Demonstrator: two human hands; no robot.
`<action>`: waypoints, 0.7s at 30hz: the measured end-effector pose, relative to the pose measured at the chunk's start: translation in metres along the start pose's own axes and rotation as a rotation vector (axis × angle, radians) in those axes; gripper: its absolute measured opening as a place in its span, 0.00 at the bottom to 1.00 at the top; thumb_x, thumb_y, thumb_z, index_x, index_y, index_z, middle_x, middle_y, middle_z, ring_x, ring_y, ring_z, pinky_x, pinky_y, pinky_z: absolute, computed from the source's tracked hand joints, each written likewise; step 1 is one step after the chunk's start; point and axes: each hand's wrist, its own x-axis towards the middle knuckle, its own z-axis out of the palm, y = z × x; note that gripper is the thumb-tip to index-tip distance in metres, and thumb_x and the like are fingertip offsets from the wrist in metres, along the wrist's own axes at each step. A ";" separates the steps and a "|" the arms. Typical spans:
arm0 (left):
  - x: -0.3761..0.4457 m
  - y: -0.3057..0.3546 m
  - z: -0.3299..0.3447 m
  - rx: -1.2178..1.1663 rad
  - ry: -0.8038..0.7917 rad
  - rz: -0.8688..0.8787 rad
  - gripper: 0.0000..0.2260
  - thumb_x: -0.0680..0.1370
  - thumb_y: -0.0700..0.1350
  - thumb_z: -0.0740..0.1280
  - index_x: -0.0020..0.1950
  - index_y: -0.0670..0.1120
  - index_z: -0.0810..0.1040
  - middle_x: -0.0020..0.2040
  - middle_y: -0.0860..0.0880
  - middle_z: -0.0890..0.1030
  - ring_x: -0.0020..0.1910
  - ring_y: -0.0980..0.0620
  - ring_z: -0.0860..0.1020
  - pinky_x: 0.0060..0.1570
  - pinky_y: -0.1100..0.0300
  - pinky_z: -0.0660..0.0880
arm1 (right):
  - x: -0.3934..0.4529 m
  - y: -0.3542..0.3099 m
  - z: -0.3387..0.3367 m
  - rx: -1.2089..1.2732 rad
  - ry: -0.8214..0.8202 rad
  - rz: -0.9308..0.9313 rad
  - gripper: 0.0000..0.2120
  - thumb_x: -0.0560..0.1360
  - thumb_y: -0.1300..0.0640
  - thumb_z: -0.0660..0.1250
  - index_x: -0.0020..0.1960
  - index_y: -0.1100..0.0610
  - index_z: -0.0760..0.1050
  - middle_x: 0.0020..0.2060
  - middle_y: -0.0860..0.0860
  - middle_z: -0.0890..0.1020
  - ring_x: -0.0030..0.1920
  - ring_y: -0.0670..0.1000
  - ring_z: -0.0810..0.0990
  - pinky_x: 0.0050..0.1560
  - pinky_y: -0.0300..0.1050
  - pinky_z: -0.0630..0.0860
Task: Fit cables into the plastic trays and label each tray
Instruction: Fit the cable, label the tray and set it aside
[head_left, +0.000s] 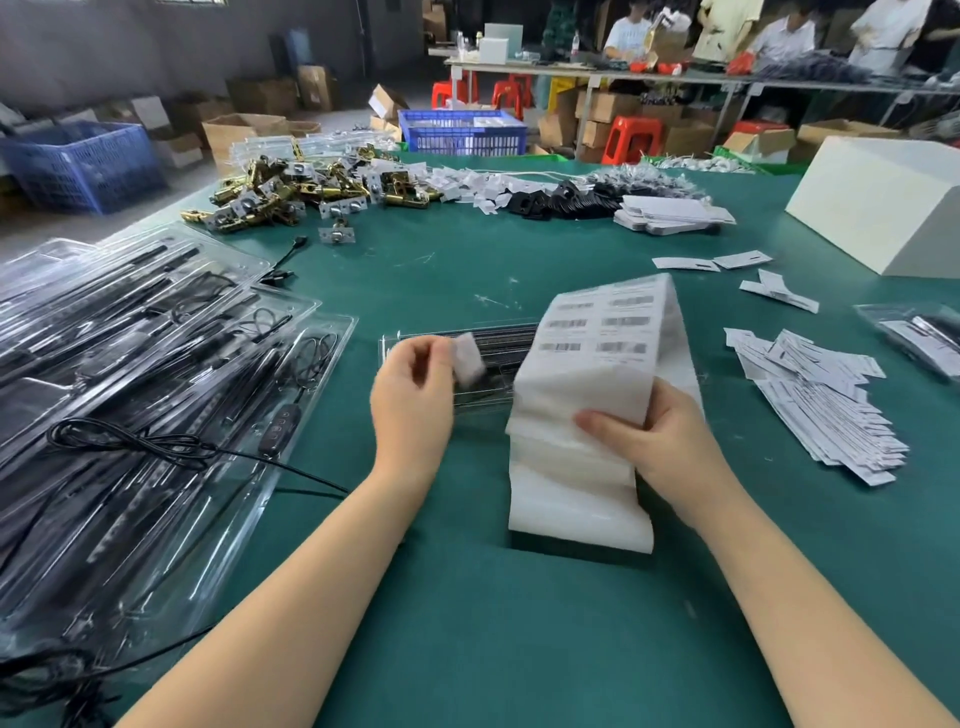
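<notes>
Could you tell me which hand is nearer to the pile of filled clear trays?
Left. The left hand, pinching a label, is just right of the tray pile; the right hand holds the label strip farther away.

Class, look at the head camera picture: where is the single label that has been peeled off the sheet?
The label is pinched in the left hand, near the picture's centre, over the clear tray and left of the label sheet.

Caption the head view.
Left hand pinches white label over clear plastic tray; right hand grips folded label sheet.

Grey wall (156, 36), blue crates (83, 163), red stools (631, 137), far workbench (597, 70).
</notes>
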 end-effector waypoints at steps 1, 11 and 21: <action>0.004 -0.001 -0.003 -0.065 0.056 -0.063 0.06 0.79 0.45 0.65 0.43 0.53 0.78 0.44 0.51 0.82 0.45 0.51 0.79 0.55 0.49 0.77 | 0.001 0.000 -0.005 0.042 0.049 0.018 0.22 0.62 0.52 0.78 0.55 0.48 0.78 0.51 0.42 0.85 0.50 0.45 0.84 0.46 0.40 0.81; 0.017 -0.004 -0.011 -0.239 0.136 -0.159 0.05 0.78 0.46 0.67 0.44 0.50 0.80 0.37 0.55 0.80 0.37 0.55 0.75 0.48 0.55 0.75 | 0.007 0.008 -0.055 -0.486 0.736 0.149 0.43 0.69 0.44 0.75 0.74 0.62 0.60 0.64 0.63 0.70 0.66 0.60 0.67 0.66 0.56 0.65; 0.005 0.002 -0.008 0.040 0.026 0.103 0.06 0.78 0.50 0.68 0.41 0.58 0.79 0.40 0.57 0.81 0.38 0.60 0.77 0.43 0.70 0.72 | 0.018 -0.036 0.012 -0.625 0.420 -0.333 0.04 0.76 0.57 0.67 0.50 0.52 0.78 0.40 0.46 0.81 0.40 0.50 0.78 0.46 0.51 0.77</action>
